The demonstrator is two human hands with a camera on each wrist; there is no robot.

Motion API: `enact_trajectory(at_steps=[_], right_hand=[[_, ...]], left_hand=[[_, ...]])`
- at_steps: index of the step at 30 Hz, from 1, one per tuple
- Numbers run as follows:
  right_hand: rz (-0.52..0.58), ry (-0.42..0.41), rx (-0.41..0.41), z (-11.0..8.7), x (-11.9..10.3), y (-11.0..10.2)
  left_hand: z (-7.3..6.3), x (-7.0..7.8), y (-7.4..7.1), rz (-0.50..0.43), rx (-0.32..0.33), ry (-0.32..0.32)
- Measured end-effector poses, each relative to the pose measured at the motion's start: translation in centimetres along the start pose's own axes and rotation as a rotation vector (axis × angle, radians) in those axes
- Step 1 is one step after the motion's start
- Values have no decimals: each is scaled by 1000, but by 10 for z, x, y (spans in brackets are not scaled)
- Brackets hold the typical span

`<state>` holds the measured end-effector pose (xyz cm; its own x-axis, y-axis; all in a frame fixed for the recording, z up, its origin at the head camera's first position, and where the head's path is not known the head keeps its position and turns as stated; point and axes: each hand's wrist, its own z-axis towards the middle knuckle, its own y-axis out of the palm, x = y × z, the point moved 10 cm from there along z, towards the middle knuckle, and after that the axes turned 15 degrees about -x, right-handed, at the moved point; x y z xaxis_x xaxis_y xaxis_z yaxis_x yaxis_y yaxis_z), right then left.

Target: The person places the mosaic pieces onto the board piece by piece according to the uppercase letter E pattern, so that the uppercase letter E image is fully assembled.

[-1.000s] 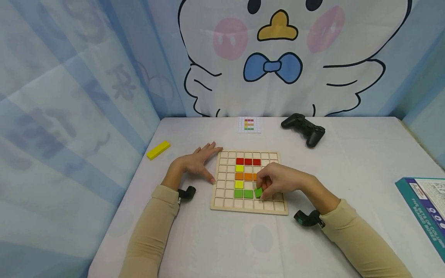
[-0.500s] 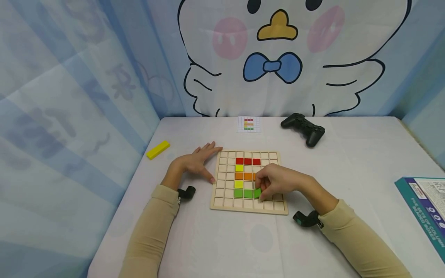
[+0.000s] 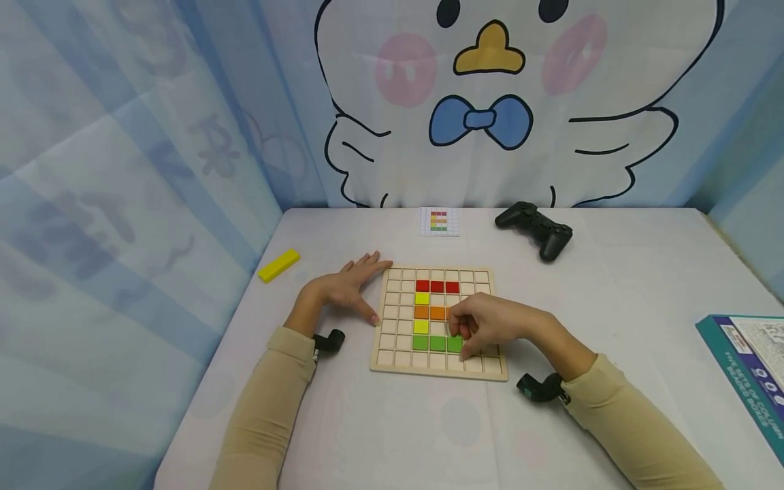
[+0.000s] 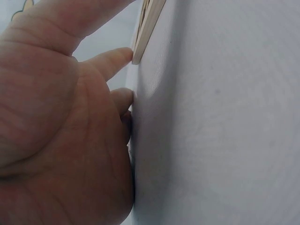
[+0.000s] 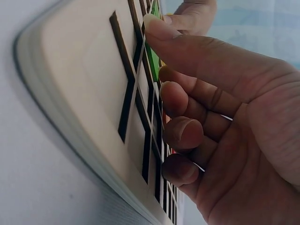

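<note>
A wooden grid board [image 3: 392,364] lies on the table, bearing red, yellow, orange and green square tiles. The right hand [image 3: 490,320] is over its lower right part. Its curled index finger and thumb are at the edges of the rightmost green tile [image 3: 454,344], which lies flat in its cell. In the right wrist view, that hand's thumb [image 5: 187,49] and index fingertip are on either side of green [image 5: 153,61]. The left hand [image 3: 346,287] spreads its straight fingers along the board's left edge; index finger and thumb touch that edge.
A pattern card [image 3: 439,222] lies behind the board, with a black game controller [image 3: 534,230] to its right. A yellow bar [image 3: 279,266] lies at the left. Near the right table edge is a teal and purple box [image 3: 747,374]. Curtains surround the table.
The right hand has lowered the green tile, tilted between its fingers before, flat into the cell at the right end of the green row. The left hand has stayed in place.
</note>
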<state>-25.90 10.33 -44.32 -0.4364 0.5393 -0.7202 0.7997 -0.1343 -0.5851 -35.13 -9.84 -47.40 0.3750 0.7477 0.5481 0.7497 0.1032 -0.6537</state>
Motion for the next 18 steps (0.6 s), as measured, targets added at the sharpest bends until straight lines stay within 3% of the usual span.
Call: enact_trajectory(at_steps=[7, 10, 18], right_hand=[[-27, -16, 19, -4, -1, -4], [-46, -12, 68, -8, 2, -11], [-123, 127, 406, -34, 24, -52]], left_hand=[[0, 1, 0, 16, 1, -3], [0, 2, -1, 24, 9, -6], [-1, -4, -5, -37, 45, -70]])
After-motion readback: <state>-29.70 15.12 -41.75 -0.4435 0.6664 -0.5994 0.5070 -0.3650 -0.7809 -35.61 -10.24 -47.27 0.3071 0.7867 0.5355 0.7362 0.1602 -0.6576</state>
